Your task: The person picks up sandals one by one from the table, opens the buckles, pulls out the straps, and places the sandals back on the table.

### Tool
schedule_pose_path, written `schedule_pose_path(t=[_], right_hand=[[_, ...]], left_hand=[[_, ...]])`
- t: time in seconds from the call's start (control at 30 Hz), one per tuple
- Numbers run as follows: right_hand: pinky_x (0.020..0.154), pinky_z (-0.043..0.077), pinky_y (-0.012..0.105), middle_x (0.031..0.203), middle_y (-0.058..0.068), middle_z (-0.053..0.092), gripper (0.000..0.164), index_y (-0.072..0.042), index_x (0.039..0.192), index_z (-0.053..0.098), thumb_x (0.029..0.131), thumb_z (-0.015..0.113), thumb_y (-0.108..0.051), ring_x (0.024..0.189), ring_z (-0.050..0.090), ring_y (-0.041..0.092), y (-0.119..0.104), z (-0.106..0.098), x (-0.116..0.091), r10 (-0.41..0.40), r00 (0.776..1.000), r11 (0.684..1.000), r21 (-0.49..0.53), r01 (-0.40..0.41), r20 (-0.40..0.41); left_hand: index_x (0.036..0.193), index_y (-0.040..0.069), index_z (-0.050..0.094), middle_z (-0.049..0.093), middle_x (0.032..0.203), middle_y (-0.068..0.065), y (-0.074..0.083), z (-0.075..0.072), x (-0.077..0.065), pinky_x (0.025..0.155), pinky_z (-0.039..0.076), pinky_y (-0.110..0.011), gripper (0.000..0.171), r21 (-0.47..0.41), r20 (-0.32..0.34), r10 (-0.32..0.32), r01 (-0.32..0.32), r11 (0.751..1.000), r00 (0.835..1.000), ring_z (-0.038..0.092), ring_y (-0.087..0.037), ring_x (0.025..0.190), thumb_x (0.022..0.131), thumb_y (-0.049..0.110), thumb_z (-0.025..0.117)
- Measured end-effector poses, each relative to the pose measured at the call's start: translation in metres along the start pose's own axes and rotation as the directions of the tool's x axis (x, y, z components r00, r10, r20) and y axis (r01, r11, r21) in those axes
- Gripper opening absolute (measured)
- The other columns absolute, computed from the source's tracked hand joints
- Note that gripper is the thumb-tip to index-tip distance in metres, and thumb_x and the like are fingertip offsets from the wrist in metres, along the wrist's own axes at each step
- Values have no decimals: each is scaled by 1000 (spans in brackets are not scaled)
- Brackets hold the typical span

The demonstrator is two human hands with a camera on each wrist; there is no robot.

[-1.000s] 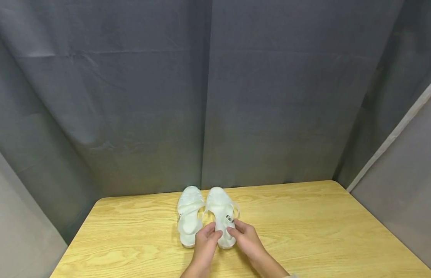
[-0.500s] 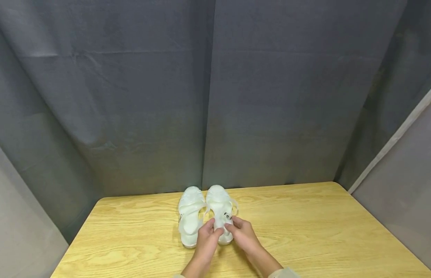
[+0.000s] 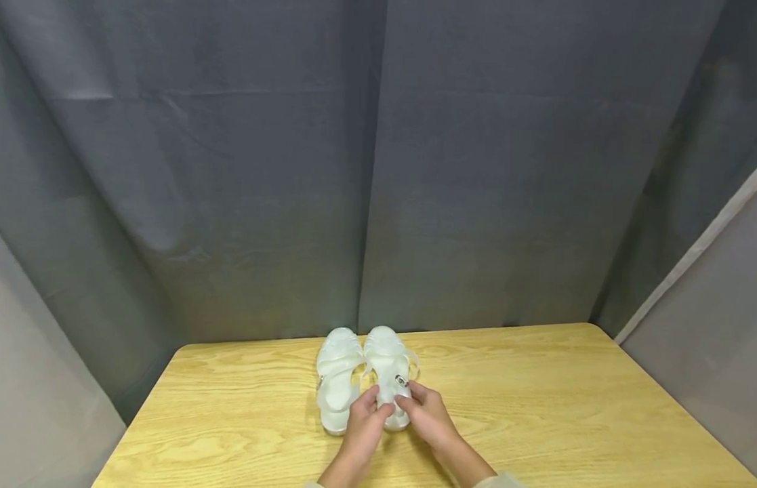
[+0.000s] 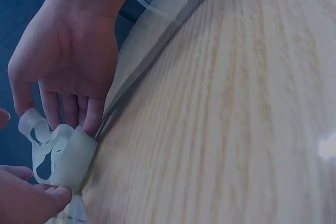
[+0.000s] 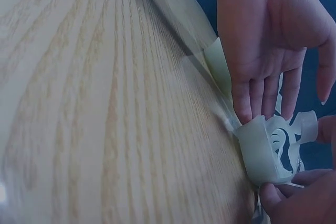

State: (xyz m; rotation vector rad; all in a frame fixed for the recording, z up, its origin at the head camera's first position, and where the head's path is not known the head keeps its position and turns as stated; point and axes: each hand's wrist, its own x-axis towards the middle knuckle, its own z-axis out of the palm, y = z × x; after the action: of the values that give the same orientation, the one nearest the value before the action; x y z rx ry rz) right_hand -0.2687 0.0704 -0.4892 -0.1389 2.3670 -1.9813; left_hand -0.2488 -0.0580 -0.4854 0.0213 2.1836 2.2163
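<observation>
Two translucent white jelly sandals lie side by side at the table's far edge. My left hand point(image 3: 362, 420) is at the left side of the right-hand sandal point(image 3: 384, 346); in the right wrist view the left hand point(image 5: 273, 30) lays nearly straight fingertips along its side, thumb apart. My right hand point(image 3: 432, 415) is at the other side, by the metal buckle point(image 3: 401, 381). In the left wrist view the right hand point(image 4: 68, 56) pinches a loose strap end point(image 4: 35, 120). The other sandal point(image 3: 338, 349) lies left of the left hand, untouched.
Wood-grain table point(image 3: 537, 393) extends on both sides of the sandals. A dark grey curtain point(image 3: 262, 169) stands right behind its far edge, and pale grey panels point(image 3: 713, 325) flank the sides.
The right-hand sandal has shifted slightly forward and left with both hands at it. The head view has swung a little left. The left-hand sandal stays in place.
</observation>
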Motion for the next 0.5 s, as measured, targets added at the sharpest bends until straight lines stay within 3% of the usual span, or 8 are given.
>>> schedule_pose_path(t=[0.27, 0.5], right_hand=[[99, 42, 45, 133, 37, 42, 62, 21, 132, 34, 90, 58, -16, 122, 46, 43, 1, 1, 3, -5, 1000, 1000, -26, 5, -15], [94, 47, 43, 128, 35, 48, 61, 20, 132, 35, 92, 57, -20, 117, 52, 42, 8, -5, -4, 38, 999, 994, -107, -39, -6]], left_hand=[[138, -18, 26, 29, 143, -36, -2, -1, 4, 107, 28, -53, 68, 9, 5, -12, 12, 1000, 1000, 29, -45, 133, 86, 14, 57], [133, -19, 33, 37, 136, -39, -7, 2, -5, 101, 37, -54, 62, 133, 40, 0, -5, 991, 999, 40, -48, 125, 86, 13, 58]])
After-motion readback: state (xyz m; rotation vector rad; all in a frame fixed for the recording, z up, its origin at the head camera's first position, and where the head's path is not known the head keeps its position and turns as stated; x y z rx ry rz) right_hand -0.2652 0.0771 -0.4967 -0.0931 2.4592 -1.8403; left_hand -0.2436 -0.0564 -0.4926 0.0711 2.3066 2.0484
